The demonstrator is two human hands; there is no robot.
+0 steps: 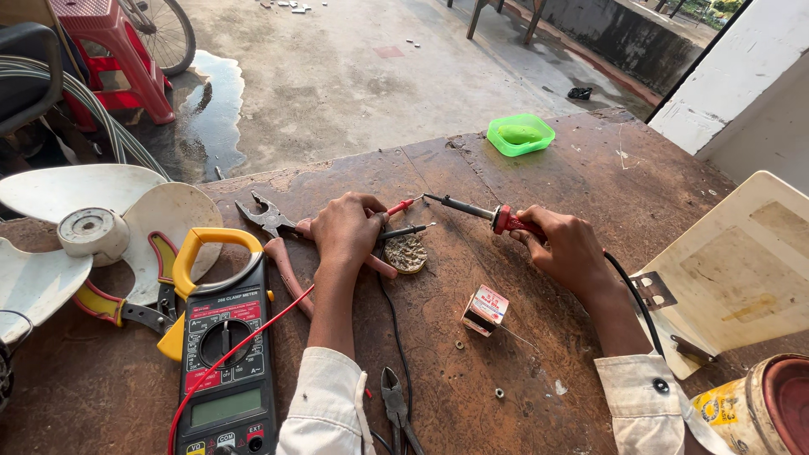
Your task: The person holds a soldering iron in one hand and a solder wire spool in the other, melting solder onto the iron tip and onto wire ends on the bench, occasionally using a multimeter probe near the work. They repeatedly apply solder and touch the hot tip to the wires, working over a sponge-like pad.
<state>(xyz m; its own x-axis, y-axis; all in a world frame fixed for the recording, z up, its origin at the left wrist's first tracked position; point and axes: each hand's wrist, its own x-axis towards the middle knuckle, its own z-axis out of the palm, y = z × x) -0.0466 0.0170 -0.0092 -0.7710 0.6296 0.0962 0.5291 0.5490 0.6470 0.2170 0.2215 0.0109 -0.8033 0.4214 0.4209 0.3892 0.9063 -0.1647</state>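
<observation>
**Iron tip held just short of the two probe tips**

The left hand (pixel 344 229) is closed around the red probe (pixel 401 205) and the black probe (pixel 406 230), pinching both so their tips point right, above a small round tin of flux (pixel 408 253). The right hand (pixel 566 247) grips the red handle of a soldering iron (pixel 474 211), whose tip sits near the red probe's tip, apparently not touching. As I judge it, the joining work is set up but not visibly done: no solder shows on either tip. The clamp meter (pixel 226 354) lies on the brown surface (pixel 539 371) at the left, with pliers (pixel 278 240) under the left hand and a small box (pixel 486 308) between the forearms.
</observation>
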